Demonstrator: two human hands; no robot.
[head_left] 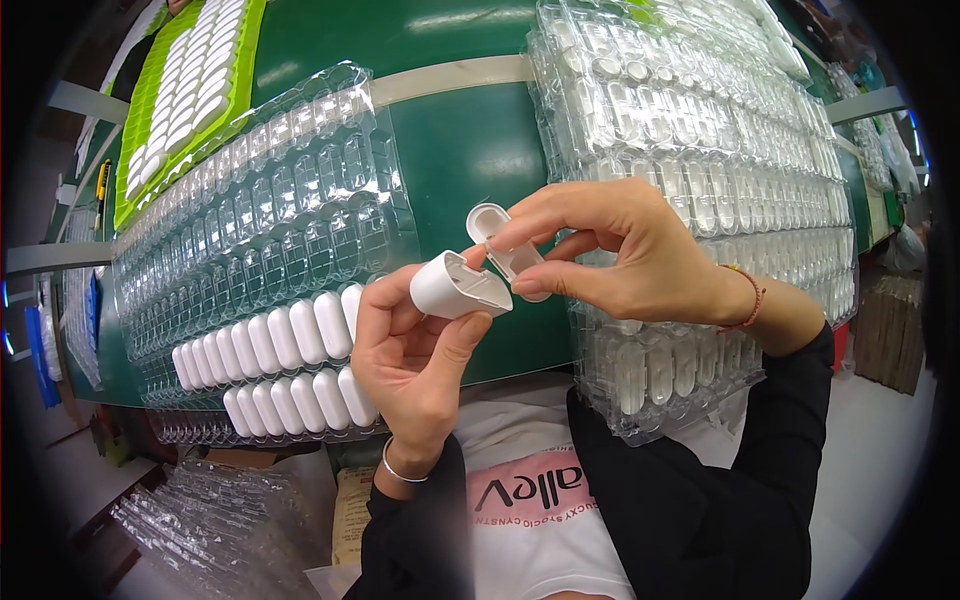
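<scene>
In front of my chest, my left hand [415, 375] grips a white hollow plastic housing [440, 288] between thumb and fingers, its open end tilted toward the right. My right hand [645, 250] pinches a white elongated oval shell [489, 221] with a recessed inside, thumb at its lower end and fingers along its upper part. The two parts almost meet; whether they touch is hard to tell. Just left of my left hand, rows of smooth white oval pieces [308, 332] sit in a clear blister tray [270, 190], whose farther pockets hold none.
Stacked clear blister trays [690, 140] with pale oval parts rise at the right of the green table [465, 150]. A lime-green tray [245, 75] holding white pieces lies at the far left. Below the table's near edge at left is a heap of clear plastic trays [215, 530].
</scene>
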